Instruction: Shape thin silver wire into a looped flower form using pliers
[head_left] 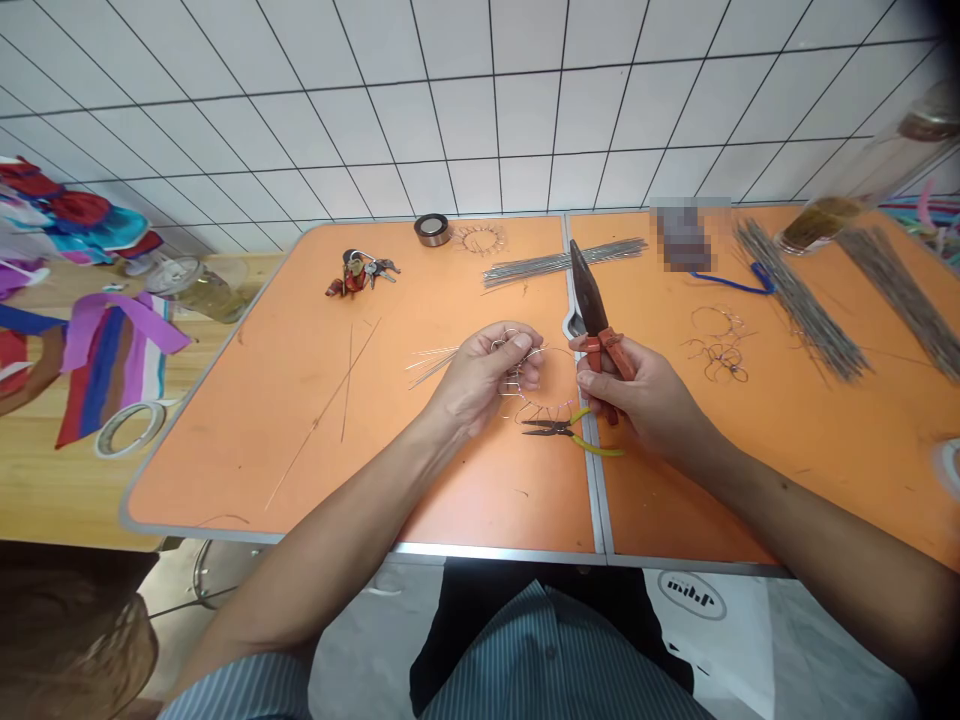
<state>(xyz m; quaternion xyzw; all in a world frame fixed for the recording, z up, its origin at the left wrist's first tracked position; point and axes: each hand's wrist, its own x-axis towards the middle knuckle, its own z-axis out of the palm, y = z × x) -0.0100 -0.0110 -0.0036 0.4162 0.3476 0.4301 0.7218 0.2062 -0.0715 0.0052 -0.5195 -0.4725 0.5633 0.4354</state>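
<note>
My left hand [487, 375] is closed on a thin wire ring [514, 378], pinched between thumb and fingers; part of the ring is hidden by the fingers. In my right hand [637, 385] is a pair of pliers [590, 290] with red handles, its dark jaws pointing up and away from me. Between and just below the hands, small pliers [559, 428] with yellow handles lie on the table with their jaws apart. Another looped wire piece [544, 410] lies right above them. Several straight wires [433, 362] stick out to the left behind my left hand.
The orange folding table [450, 500] has a metal seam. At the back are keys [364, 272], a tape roll [432, 230] and a wire bundle [525, 268]. Further right lie wire rings [720, 345], more wire bundles [802, 300] and a jar [821, 222]. A person's head [75, 630] is at lower left.
</note>
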